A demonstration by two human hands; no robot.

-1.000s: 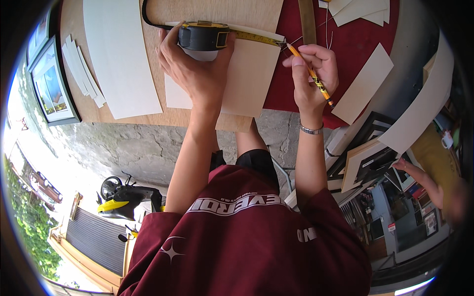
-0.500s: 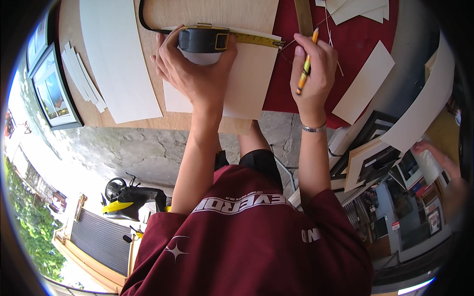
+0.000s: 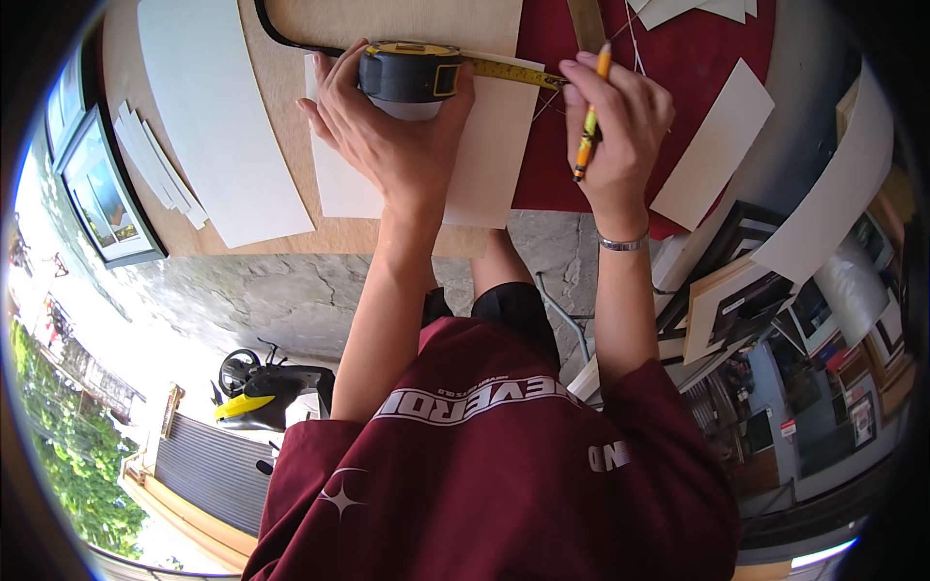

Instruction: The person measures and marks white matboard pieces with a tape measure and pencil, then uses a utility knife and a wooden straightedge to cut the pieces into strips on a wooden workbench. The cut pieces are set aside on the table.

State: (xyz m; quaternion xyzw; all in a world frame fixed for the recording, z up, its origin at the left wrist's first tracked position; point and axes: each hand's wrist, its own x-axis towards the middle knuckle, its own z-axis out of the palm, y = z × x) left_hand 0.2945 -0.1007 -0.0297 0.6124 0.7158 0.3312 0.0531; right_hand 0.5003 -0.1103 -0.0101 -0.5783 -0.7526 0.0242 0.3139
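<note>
My left hand grips a black and yellow tape measure above a white board. Its yellow blade is pulled out to the right across the board, and the hooked end reaches past the board's right edge. At that end is my right hand, its fingers closed around an orange and yellow pencil. The thumb and fingertips are close to the hook; whether they pinch it I cannot tell. A black strap trails from the tape measure.
The plywood table carries a long white sheet, narrow white strips and framed pictures at the left. On the red cloth lie a wooden strip and a white piece. Frames lean at the right.
My right hand has shifted slightly and the pencil stands more upright. The tape measure has tilted, showing more of its top. Another person's arm at the far right is gone from view.
</note>
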